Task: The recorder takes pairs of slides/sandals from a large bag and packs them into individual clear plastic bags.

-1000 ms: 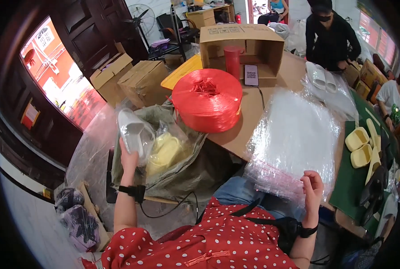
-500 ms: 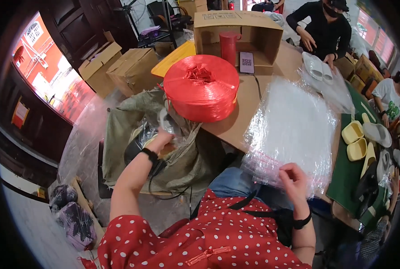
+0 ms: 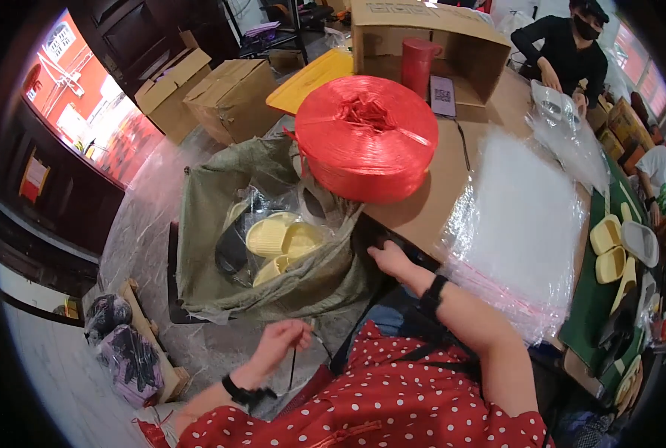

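Note:
My left hand [image 3: 282, 346] is low in front of the sack, fingers curled together; whatever they may hold does not show. A thin black cord [image 3: 294, 366] runs just below it. Between the sack's right side and the table edge is my right hand [image 3: 392, 260], its fingers drawn in, their contents also hidden. The open green woven sack [image 3: 288, 295] holds pale yellow slippers [image 3: 282, 237] in clear plastic and a dark slipper [image 3: 232, 246]. Clear plastic bags [image 3: 523, 201] lie stacked on the table, to the right of my right hand.
A big roll of red plastic twine [image 3: 366, 142] stands on the table [image 3: 404, 216] beside the sack. Behind it are an open cardboard box [image 3: 490, 52], a red mug [image 3: 419, 67] and a phone [image 3: 443, 95]. A co-worker [image 3: 564, 52] handles bagged slippers [image 3: 557, 108] at far right.
My left hand has come out of the sack and dropped toward me. My right hand has left the plastic bags and moved left to the sack's side. The view has shifted slightly.

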Tool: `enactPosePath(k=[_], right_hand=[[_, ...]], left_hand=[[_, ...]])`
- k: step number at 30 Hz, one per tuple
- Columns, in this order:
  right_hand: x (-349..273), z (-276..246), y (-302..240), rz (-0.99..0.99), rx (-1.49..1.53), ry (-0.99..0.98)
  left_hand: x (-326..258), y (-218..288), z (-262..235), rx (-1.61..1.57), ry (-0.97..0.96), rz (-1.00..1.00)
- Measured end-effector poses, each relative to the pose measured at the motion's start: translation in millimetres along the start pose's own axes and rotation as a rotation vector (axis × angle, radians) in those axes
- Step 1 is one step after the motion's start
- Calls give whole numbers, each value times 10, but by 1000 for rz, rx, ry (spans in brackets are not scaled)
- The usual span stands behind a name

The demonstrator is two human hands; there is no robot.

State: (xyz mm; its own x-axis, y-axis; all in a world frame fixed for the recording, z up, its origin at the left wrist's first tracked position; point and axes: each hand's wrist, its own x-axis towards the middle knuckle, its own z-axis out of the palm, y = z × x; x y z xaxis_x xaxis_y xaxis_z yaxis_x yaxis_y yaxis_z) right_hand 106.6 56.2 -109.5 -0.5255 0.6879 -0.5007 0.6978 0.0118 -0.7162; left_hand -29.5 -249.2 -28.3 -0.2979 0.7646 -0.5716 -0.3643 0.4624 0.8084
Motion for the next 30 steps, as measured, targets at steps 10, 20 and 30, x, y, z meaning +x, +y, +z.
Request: enactPosePath(k=[10, 20, 30], right_hand=[[617, 95, -208, -1, -40, -87], [811, 124, -274, 48, 7, -133], [726, 154, -152, 108, 83, -160]], left_hand=[[1404, -1847, -1784, -816, 609, 333], [1536, -2027, -1771, -891, 609, 284], [1070, -2669, -1847, -937, 588, 230]])
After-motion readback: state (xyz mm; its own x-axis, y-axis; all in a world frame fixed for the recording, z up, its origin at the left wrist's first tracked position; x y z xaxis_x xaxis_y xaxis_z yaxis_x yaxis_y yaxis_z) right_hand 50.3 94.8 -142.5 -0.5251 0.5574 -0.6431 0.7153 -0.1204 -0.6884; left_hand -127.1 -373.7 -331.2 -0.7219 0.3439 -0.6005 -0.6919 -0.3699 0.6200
